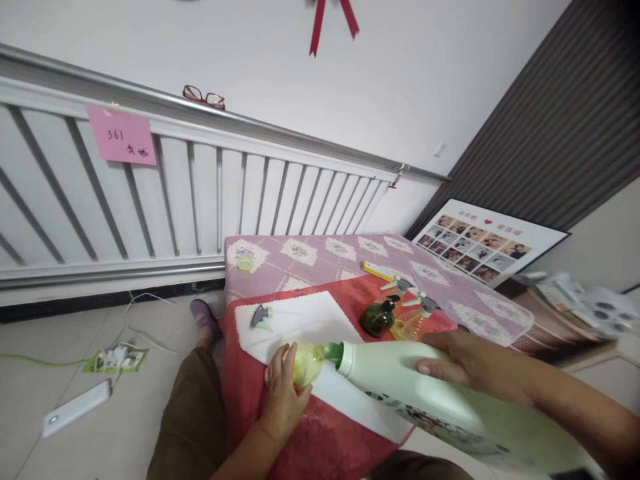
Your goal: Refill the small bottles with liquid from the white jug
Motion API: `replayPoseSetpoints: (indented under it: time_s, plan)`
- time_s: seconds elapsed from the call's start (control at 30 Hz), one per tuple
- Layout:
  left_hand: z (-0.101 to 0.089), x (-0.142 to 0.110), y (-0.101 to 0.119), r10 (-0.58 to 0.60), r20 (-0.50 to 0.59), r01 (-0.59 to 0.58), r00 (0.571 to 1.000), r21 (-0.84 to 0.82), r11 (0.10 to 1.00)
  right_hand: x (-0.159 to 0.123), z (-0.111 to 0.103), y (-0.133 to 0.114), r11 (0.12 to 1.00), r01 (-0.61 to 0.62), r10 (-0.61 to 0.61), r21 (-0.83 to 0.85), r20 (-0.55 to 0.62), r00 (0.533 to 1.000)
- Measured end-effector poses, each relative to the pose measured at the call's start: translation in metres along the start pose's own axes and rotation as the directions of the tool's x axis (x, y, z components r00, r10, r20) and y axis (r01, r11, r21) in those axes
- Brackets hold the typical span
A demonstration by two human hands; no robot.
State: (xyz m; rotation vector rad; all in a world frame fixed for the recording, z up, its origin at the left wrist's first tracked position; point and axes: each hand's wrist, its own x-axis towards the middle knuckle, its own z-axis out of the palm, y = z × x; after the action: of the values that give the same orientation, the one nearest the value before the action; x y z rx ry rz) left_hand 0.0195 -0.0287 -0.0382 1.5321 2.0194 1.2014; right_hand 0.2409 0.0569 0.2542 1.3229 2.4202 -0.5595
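Observation:
My left hand (281, 400) is wrapped round a small yellow-green bottle (307, 364) over the white mat (320, 310). A large pale green jug (390, 363) lies tilted in my right hand (453, 363), which grips it from above. The jug's green spout (334, 351) meets the mouth of the small bottle; whether liquid is flowing I cannot tell. On the mat, left of the bottle, rests a loose grey-and-green spray head (261, 317). Beyond the jug stand a dark green pump bottle (379, 319) and a clear spray bottle (416, 323).
Under the mat is a red cloth (335, 440) on a purple patterned table cover (270, 263). A yellow-and-white box (379, 270) and a green round thing (245, 264) lie farther back. A radiator (230, 193) runs behind. Cables and a power strip (77, 408) are on the floor.

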Motion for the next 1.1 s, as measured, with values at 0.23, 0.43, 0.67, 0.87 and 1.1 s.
replayPoseSetpoints:
  time_s: [0.23, 0.43, 0.67, 0.87, 1.1]
  plan:
    - [0.001, 0.000, -0.002, -0.014, 0.025, 0.013, 1.000, 0.021, 1.000, -0.001, -0.007, -0.010, 1.000, -0.008, 0.008, -0.006, 0.018, 1.000]
    - [0.004, -0.001, -0.005, 0.023, 0.002, -0.023, 1.000, 0.013, 1.000, 0.000, -0.012, -0.013, 0.999, -0.026, 0.027, -0.033, 0.038, 0.999]
    - [0.003, 0.000, -0.004, 0.014, 0.011, -0.014, 1.000, 0.017, 1.000, -0.001, -0.017, -0.021, 0.999, -0.026, 0.029, -0.040, 0.060, 0.998]
    - [0.003, 0.000, -0.004, 0.018, 0.006, -0.018, 1.000, 0.007, 1.000, -0.001, -0.021, -0.029, 0.997, -0.056, 0.059, -0.047, 0.062, 0.996]
    - [0.001, 0.001, -0.003, 0.000, 0.030, 0.000, 1.000, 0.012, 1.000, -0.001, -0.023, -0.031, 0.997, -0.040, 0.044, -0.059, 0.064, 0.997]
